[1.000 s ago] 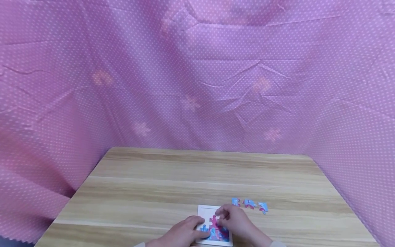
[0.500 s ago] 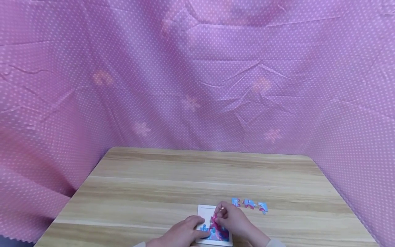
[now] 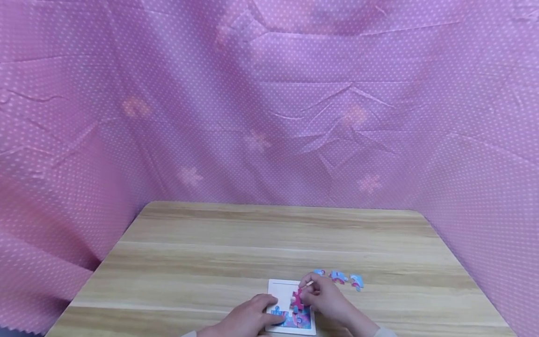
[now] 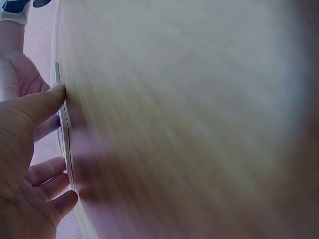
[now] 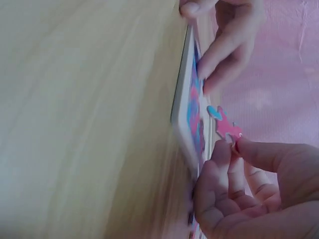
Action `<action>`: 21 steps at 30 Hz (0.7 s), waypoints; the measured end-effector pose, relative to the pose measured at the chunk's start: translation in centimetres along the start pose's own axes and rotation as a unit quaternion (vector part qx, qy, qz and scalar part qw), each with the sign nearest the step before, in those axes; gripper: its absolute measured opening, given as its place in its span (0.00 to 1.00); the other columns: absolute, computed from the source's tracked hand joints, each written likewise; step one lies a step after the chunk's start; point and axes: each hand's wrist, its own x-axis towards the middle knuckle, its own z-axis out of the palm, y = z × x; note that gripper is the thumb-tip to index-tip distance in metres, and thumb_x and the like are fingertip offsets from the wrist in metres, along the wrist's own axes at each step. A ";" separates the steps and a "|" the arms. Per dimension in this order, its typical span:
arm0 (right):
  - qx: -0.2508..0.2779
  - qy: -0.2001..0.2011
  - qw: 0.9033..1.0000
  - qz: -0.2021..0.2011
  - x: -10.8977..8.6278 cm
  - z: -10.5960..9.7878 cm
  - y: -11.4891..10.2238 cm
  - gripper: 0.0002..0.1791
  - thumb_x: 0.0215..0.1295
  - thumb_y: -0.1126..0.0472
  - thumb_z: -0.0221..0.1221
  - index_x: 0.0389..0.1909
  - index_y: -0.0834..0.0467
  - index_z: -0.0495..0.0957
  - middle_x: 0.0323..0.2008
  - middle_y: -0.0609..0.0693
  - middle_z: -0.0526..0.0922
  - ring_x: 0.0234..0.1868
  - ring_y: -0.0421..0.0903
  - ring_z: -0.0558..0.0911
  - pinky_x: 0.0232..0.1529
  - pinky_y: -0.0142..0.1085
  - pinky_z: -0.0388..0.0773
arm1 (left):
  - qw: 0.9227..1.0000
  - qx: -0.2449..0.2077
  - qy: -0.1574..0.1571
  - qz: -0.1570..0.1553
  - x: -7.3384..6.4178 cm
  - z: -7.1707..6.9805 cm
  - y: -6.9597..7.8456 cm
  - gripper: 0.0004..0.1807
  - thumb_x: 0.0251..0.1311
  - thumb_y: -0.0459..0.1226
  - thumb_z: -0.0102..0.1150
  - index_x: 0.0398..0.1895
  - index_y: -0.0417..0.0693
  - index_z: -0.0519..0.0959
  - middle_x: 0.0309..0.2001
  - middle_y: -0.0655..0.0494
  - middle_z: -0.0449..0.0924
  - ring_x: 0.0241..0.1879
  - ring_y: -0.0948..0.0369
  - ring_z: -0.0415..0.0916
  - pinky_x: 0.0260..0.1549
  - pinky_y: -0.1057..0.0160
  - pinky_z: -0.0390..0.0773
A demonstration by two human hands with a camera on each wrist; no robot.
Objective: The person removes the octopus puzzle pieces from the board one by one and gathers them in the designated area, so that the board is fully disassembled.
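Observation:
A white puzzle tray point(image 3: 280, 288) lies near the table's front, with blue and pink jigsaw pieces point(image 3: 290, 320) fitted along its lower part. My left hand point(image 3: 246, 318) holds the tray by its left side, the thumb reaching over the lower pieces. Between thumb and fingertips, my right hand point(image 3: 330, 299) pinches a pink jigsaw piece point(image 3: 297, 300) with a blue tab. In the right wrist view this pink piece point(image 5: 228, 124) is tilted and lifted off the tray point(image 5: 183, 104). The left wrist view shows the left thumb point(image 4: 47, 103) at the tray's edge.
Several loose blue and pink puzzle pieces point(image 3: 338, 277) lie in a row beyond the tray, to the right. The wooden table point(image 3: 210, 252) reaches back to a pink dotted curtain point(image 3: 269, 140), which hangs behind and along both sides.
The pink piece, earlier lying against the fitted pieces, is now raised and tilted in my right hand, which has moved slightly right and up. My left hand has stayed on the tray.

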 end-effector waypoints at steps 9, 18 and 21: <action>-0.009 0.044 0.999 0.022 -0.8 -3.4 1.2 0.11 0.59 0.67 0.62 0.42 0.64 0.75 0.30 0.51 0.77 0.30 0.46 0.77 0.27 0.35 0.79 | 0.999 -0.014 -0.019 -0.032 0.3 -0.1 -0.1 0.24 0.64 0.56 0.52 0.60 0.61 0.76 0.59 0.49 0.70 0.59 0.55 0.67 0.53 0.57 0.73; -0.069 0.074 0.995 0.022 -1.7 -6.3 2.7 0.10 0.57 0.67 0.62 0.41 0.64 0.77 0.29 0.51 0.79 0.28 0.46 0.77 0.25 0.34 0.78 | 0.999 -0.025 -0.024 -0.040 0.5 -0.1 -0.4 0.25 0.63 0.57 0.52 0.61 0.61 0.75 0.60 0.50 0.69 0.59 0.55 0.66 0.53 0.57 0.72; -0.093 0.088 0.992 0.024 -1.8 -6.8 3.0 0.10 0.57 0.68 0.62 0.40 0.63 0.77 0.29 0.50 0.79 0.29 0.46 0.77 0.25 0.34 0.78 | 0.999 -0.028 -0.024 -0.040 0.6 0.0 -0.5 0.25 0.63 0.57 0.52 0.61 0.62 0.75 0.60 0.50 0.69 0.59 0.55 0.66 0.53 0.57 0.72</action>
